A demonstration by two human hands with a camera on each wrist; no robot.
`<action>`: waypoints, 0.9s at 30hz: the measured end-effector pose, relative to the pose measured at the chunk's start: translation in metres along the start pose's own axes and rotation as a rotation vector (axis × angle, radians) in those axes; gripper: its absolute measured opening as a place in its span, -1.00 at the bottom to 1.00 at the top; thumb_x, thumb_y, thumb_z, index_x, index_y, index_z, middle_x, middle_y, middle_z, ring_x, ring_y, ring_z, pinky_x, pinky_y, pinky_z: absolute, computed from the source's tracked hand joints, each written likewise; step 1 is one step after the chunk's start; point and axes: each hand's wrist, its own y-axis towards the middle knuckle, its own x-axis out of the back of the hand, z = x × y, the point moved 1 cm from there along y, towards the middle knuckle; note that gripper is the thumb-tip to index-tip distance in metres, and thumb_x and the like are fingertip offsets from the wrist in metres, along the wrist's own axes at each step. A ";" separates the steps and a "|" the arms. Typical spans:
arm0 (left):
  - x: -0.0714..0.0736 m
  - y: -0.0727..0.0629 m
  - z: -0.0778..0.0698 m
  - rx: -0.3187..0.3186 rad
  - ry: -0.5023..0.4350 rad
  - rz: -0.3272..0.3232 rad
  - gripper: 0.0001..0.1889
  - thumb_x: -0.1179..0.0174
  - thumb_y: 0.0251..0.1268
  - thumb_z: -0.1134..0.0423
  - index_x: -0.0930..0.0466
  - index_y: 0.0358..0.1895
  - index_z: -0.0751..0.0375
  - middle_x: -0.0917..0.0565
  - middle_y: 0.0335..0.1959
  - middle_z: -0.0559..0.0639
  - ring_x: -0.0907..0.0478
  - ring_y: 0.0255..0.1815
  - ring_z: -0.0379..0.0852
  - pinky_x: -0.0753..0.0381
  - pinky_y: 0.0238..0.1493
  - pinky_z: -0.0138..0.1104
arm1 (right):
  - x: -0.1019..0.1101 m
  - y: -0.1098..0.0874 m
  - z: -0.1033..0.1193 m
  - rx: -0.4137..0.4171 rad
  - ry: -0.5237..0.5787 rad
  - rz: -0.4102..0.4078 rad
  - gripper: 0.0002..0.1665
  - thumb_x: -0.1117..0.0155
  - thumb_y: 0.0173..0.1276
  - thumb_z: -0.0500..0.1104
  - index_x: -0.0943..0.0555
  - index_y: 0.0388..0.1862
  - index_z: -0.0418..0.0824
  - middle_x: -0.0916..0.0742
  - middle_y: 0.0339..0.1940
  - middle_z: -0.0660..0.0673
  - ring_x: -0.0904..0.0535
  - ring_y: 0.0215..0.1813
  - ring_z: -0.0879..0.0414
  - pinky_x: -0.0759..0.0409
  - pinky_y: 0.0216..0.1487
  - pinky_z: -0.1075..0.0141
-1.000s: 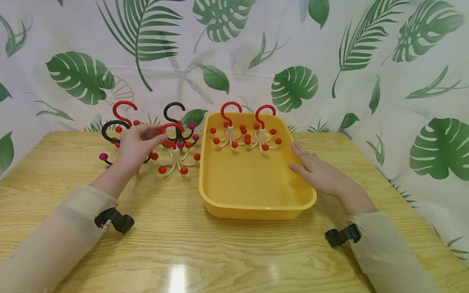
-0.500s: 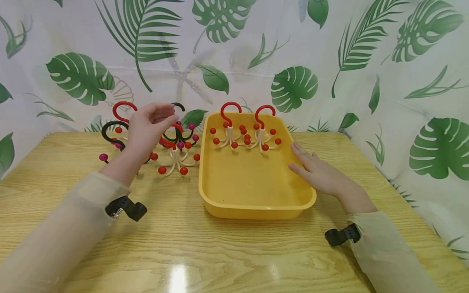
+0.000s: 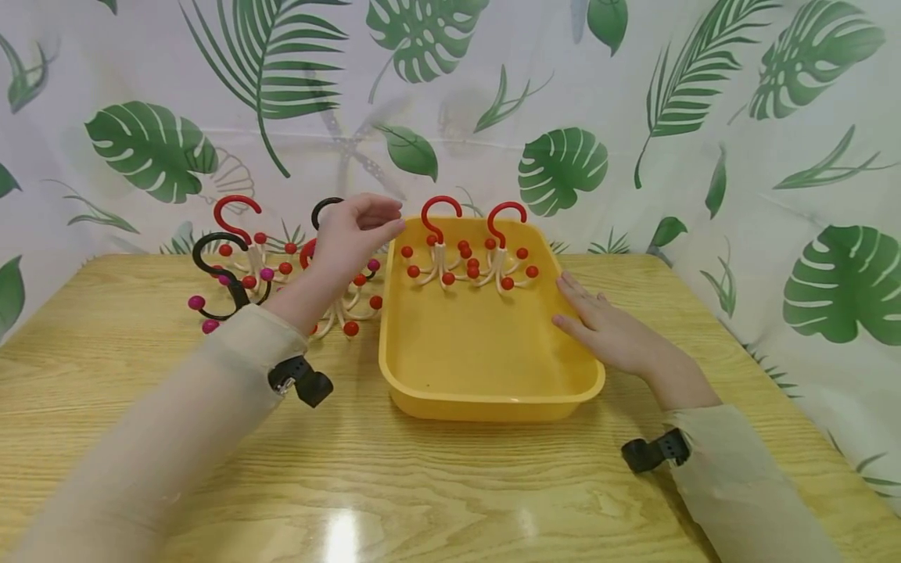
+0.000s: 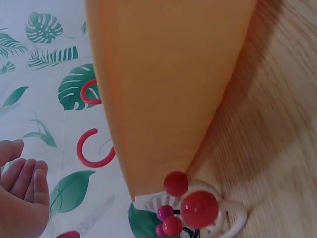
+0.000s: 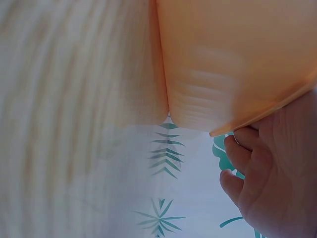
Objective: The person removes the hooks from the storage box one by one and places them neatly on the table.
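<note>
Two hangers (image 3: 439,254) in one tray (image 3: 493,344), four outside — left fingers (image 3: 375,205) loose, right fingers (image 3: 579,294) straight against it.

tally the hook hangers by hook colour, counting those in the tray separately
Red-hooked, cream-armed, red-balled plastic hangers inside the yellow rectangular plastic tray: 2
Red-hooked hangers outside it: 2
Black-hooked, magenta-balled plastic hangers outside it: 2
Total: 6 hangers, two partly behind the left hand
</note>
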 end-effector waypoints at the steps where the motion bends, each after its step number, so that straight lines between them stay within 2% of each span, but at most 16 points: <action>1: -0.003 0.002 0.000 0.000 -0.009 0.007 -0.65 -0.26 0.28 0.20 -0.56 0.10 0.19 -0.62 -0.02 0.02 -0.57 -0.01 -0.10 -0.55 0.04 -0.33 | 0.000 0.000 0.000 0.000 -0.001 -0.001 -0.11 0.23 0.49 0.30 0.16 0.55 -0.17 0.11 0.57 -0.06 0.21 0.54 -0.07 0.26 0.46 -0.06; 8: -0.023 0.016 0.003 0.047 -0.056 0.012 -0.65 -0.27 0.28 0.22 -0.55 0.11 0.19 -0.61 -0.02 0.02 -0.55 0.00 -0.09 -0.54 0.05 -0.34 | 0.000 0.000 -0.001 0.006 0.004 -0.004 -0.11 0.22 0.50 0.28 0.15 0.55 -0.18 0.12 0.57 -0.08 0.22 0.54 -0.07 0.26 0.45 -0.07; 12: -0.032 0.023 0.008 0.061 -0.037 0.026 -0.55 -0.29 0.25 0.23 -0.47 0.18 0.25 -0.58 0.03 0.08 -0.53 0.04 -0.06 -0.54 0.06 -0.31 | 0.000 0.000 -0.002 0.012 0.010 -0.003 -0.15 0.18 0.52 0.22 0.16 0.55 -0.19 0.12 0.57 -0.08 0.21 0.54 -0.08 0.25 0.45 -0.08; 16: -0.039 0.029 0.014 0.070 0.008 0.057 -0.45 -0.29 0.24 0.27 -0.35 0.27 0.27 -0.50 0.14 0.13 -0.46 0.15 -0.01 -0.46 0.16 -0.28 | 0.000 0.002 -0.002 0.007 0.006 0.000 -0.13 0.21 0.51 0.26 0.17 0.55 -0.17 0.12 0.57 -0.05 0.20 0.54 -0.06 0.25 0.45 -0.08; 23: -0.049 0.036 0.019 0.060 0.076 0.086 -0.45 -0.26 0.26 0.31 -0.29 0.29 0.29 -0.41 0.23 0.15 -0.35 0.26 0.05 -0.34 0.28 -0.28 | 0.000 0.001 -0.002 0.005 0.006 -0.003 -0.13 0.20 0.51 0.25 0.16 0.55 -0.18 0.11 0.57 -0.06 0.20 0.54 -0.08 0.26 0.45 -0.08; 27: -0.052 0.039 0.025 0.093 0.087 0.084 -0.40 -0.27 0.26 0.31 -0.24 0.32 0.28 -0.34 0.29 0.17 -0.31 0.31 0.06 -0.33 0.29 -0.25 | 0.000 0.000 0.000 -0.002 0.010 0.003 -0.13 0.20 0.51 0.26 0.17 0.56 -0.17 0.12 0.57 -0.05 0.21 0.54 -0.10 0.25 0.45 -0.09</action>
